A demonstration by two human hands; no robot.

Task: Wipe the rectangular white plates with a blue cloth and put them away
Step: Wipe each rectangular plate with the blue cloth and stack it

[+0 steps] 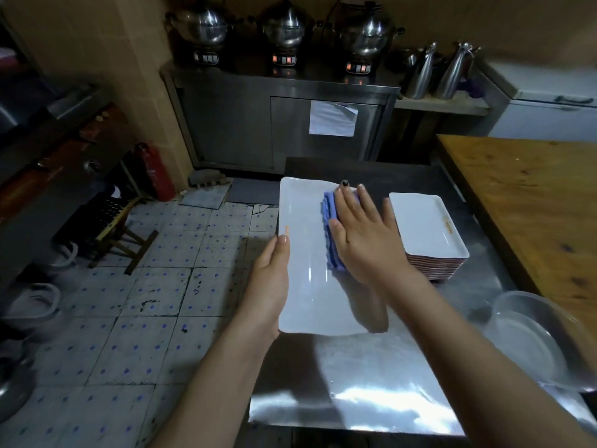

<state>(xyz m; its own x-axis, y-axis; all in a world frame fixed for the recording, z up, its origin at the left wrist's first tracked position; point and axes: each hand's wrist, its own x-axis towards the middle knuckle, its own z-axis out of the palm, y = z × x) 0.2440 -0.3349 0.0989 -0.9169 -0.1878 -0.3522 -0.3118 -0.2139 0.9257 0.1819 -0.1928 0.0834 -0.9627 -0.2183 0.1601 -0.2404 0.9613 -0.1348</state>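
Observation:
A long rectangular white plate (pixel 307 279) lies over the left edge of the steel table (pixel 371 383). My left hand (pixel 269 282) holds the plate's left rim, thumb on top near a small orange mark. My right hand (pixel 365 234) lies flat, fingers straight, pressing a folded blue cloth (pixel 329 227) onto the plate's far right part. Most of the cloth is hidden under the palm. To the right stands a stack of rectangular white plates (pixel 429 234).
A clear plastic basin (pixel 529 337) sits at the table's right, beside a wooden table (pixel 523 195). Beyond stands a steel cabinet (pixel 277 124) with three metal pots. The tiled floor on the left holds a wooden stool (pixel 119 227) and a red extinguisher (pixel 155 173).

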